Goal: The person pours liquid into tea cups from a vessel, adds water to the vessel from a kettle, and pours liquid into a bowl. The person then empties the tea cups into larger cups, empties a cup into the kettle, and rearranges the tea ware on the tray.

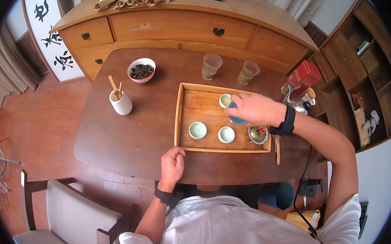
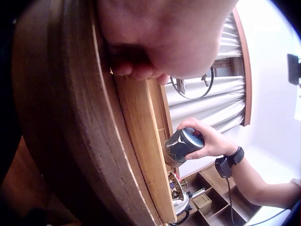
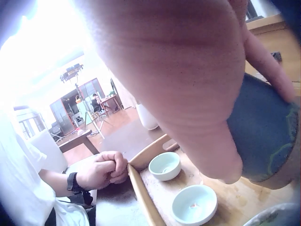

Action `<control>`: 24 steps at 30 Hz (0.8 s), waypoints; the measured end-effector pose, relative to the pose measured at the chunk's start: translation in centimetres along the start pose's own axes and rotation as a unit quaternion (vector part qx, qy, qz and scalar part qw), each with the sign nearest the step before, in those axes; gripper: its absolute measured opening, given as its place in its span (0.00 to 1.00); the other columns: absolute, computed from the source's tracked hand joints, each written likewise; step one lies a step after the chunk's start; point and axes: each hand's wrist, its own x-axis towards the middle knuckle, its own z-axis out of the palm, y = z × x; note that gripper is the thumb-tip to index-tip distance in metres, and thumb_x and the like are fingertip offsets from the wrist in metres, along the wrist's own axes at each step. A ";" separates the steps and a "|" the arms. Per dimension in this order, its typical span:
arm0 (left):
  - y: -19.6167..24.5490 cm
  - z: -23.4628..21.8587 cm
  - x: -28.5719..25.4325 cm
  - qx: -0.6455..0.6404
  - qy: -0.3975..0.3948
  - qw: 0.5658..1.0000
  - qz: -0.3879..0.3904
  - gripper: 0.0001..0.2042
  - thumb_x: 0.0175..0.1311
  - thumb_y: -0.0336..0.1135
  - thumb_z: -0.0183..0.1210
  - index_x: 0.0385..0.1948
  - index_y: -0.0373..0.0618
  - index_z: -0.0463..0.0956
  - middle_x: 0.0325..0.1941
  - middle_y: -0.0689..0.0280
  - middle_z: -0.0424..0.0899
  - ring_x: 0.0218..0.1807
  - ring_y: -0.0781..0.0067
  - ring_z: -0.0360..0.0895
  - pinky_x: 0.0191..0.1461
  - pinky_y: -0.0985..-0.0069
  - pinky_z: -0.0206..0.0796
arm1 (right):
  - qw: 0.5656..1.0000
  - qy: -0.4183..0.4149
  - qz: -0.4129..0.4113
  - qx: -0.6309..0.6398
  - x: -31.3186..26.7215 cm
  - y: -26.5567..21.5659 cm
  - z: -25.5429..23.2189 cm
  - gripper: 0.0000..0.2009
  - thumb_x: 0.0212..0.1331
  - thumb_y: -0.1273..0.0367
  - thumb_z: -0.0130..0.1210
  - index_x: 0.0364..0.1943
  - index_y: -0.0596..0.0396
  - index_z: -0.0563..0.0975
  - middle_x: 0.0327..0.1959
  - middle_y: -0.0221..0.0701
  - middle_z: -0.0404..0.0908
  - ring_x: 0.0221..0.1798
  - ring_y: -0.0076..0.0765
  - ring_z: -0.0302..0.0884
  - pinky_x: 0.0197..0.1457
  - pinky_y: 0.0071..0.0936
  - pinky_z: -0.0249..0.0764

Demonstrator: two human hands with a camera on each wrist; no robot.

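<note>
My right hand (image 1: 256, 109) grips a dark blue vessel (image 1: 237, 114) above the wooden tray (image 1: 176, 123). In the left wrist view the vessel (image 2: 176, 149) is tilted, with fingers and thumb round it. Close by on the tray is a small pale cup (image 1: 224, 101) holding some liquid. Two more pale cups (image 1: 197, 130) (image 1: 226, 134) stand nearer me, beside a patterned lidded bowl (image 1: 258, 135) with a red knob. My left hand (image 1: 173, 166) rests at the tray's near left corner with curled fingers, holding nothing visible.
A bowl of dark leaves (image 1: 141, 71) and a white tool holder (image 1: 121, 103) stand left of the tray. Behind it are two translucent cups (image 1: 212, 66) (image 1: 248, 72). A red box (image 1: 305, 74) and metal kettle (image 1: 299, 104) stand right; a wooden tool (image 1: 277, 150) lies nearby.
</note>
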 end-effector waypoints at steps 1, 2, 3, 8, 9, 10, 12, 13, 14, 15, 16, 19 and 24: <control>0.1 0.0 0.0 0.000 0.000 1.000 -0.001 0.07 0.59 0.21 0.48 0.27 0.37 0.76 0.21 0.54 0.75 0.24 0.58 0.76 0.32 0.69 0.68 | 1.000 -0.001 -0.014 -0.002 0.0 -0.3 0.5 0.32 0.37 0.71 0.73 0.54 0.46 0.74 0.47 0.41 0.73 0.50 0.52 0.77 0.44 0.41 0.82; 0.2 0.0 0.0 0.001 -0.001 1.000 -0.003 0.07 0.59 0.21 0.48 0.27 0.37 0.76 0.21 0.54 0.75 0.25 0.58 0.76 0.32 0.69 0.68 | 1.000 -0.002 -0.028 -0.003 0.0 -0.6 0.8 0.32 0.36 0.71 0.73 0.53 0.46 0.74 0.47 0.41 0.73 0.50 0.52 0.77 0.44 0.41 0.82; 0.3 -0.1 0.0 0.001 -0.003 1.000 -0.006 0.06 0.58 0.21 0.48 0.27 0.38 0.76 0.21 0.54 0.74 0.25 0.57 0.76 0.32 0.68 0.68 | 0.999 0.006 -0.033 -0.025 -0.2 -0.9 1.1 0.24 0.44 0.70 0.68 0.50 0.46 0.75 0.45 0.40 0.74 0.48 0.50 0.78 0.41 0.38 0.82; 0.5 -0.2 0.0 -0.002 -0.007 1.000 -0.010 0.06 0.58 0.21 0.49 0.27 0.38 0.76 0.21 0.53 0.74 0.25 0.56 0.76 0.33 0.68 0.68 | 0.994 0.040 -0.048 -0.089 -0.1 -2.1 2.3 0.12 0.54 0.70 0.57 0.44 0.48 0.77 0.43 0.39 0.74 0.45 0.46 0.80 0.35 0.34 0.82; 0.5 -0.2 0.0 -0.005 -0.008 1.000 -0.012 0.06 0.58 0.21 0.49 0.27 0.38 0.76 0.21 0.54 0.74 0.25 0.56 0.76 0.33 0.68 0.68 | 0.992 0.038 -0.049 -0.110 0.0 -2.2 2.3 0.10 0.56 0.70 0.54 0.42 0.49 0.77 0.43 0.38 0.74 0.44 0.44 0.80 0.34 0.33 0.82; 0.4 -0.1 0.0 -0.005 -0.007 1.000 -0.012 0.06 0.58 0.21 0.49 0.27 0.38 0.76 0.21 0.54 0.74 0.25 0.56 0.76 0.33 0.68 0.68 | 0.992 0.038 -0.049 -0.110 0.0 -2.3 2.3 0.10 0.56 0.70 0.54 0.42 0.49 0.77 0.43 0.38 0.74 0.44 0.44 0.80 0.34 0.33 0.82; 0.3 -0.1 0.0 -0.003 -0.007 1.000 -0.009 0.06 0.59 0.21 0.49 0.27 0.38 0.76 0.22 0.54 0.75 0.25 0.57 0.77 0.33 0.68 0.69 | 0.989 0.080 -0.063 -0.111 0.1 -2.5 2.4 0.10 0.51 0.71 0.58 0.39 0.54 0.78 0.43 0.41 0.76 0.43 0.45 0.81 0.32 0.31 0.82; 0.3 -0.1 0.0 -0.003 -0.006 1.000 -0.010 0.06 0.59 0.21 0.49 0.27 0.38 0.76 0.22 0.54 0.75 0.25 0.57 0.77 0.33 0.68 0.69 | 0.989 0.080 -0.064 -0.111 0.1 -2.5 2.4 0.10 0.51 0.71 0.58 0.39 0.54 0.78 0.43 0.41 0.76 0.43 0.45 0.81 0.32 0.31 0.82; 0.2 -0.1 0.0 -0.003 -0.007 1.000 -0.010 0.06 0.59 0.21 0.49 0.27 0.38 0.76 0.22 0.54 0.75 0.25 0.57 0.77 0.33 0.68 0.69 | 0.988 0.073 -0.064 -0.123 0.2 -2.6 2.4 0.10 0.51 0.71 0.59 0.39 0.54 0.78 0.44 0.41 0.76 0.43 0.45 0.81 0.32 0.30 0.81; 0.2 -0.1 0.0 -0.003 -0.008 1.000 -0.009 0.06 0.59 0.21 0.49 0.27 0.38 0.76 0.22 0.54 0.75 0.25 0.56 0.77 0.34 0.68 0.69 | 0.987 0.066 -0.064 -0.134 0.3 -2.7 2.5 0.11 0.50 0.71 0.60 0.39 0.53 0.78 0.45 0.41 0.77 0.43 0.44 0.81 0.31 0.30 0.81; 0.2 -0.1 0.0 -0.003 -0.008 1.000 -0.010 0.06 0.59 0.21 0.49 0.27 0.38 0.76 0.22 0.54 0.75 0.25 0.56 0.77 0.34 0.68 0.69 | 0.987 0.066 -0.065 -0.134 0.3 -2.8 2.6 0.11 0.50 0.71 0.60 0.39 0.53 0.78 0.45 0.41 0.77 0.43 0.44 0.81 0.31 0.30 0.81; 0.3 -0.1 0.1 -0.004 -0.008 1.000 -0.009 0.06 0.59 0.21 0.49 0.27 0.38 0.76 0.22 0.54 0.75 0.25 0.56 0.77 0.33 0.68 0.69 | 0.984 0.063 -0.066 -0.153 0.6 -2.9 2.9 0.12 0.49 0.71 0.61 0.40 0.53 0.78 0.47 0.42 0.77 0.44 0.45 0.80 0.27 0.31 0.81; 0.2 -0.1 0.0 -0.006 -0.005 1.000 -0.009 0.06 0.59 0.21 0.49 0.27 0.38 0.76 0.22 0.54 0.75 0.25 0.56 0.77 0.33 0.67 0.69 | 0.982 0.024 -0.049 -0.180 0.6 -3.7 2.0 0.12 0.51 0.72 0.59 0.41 0.53 0.76 0.45 0.42 0.74 0.49 0.49 0.79 0.30 0.30 0.82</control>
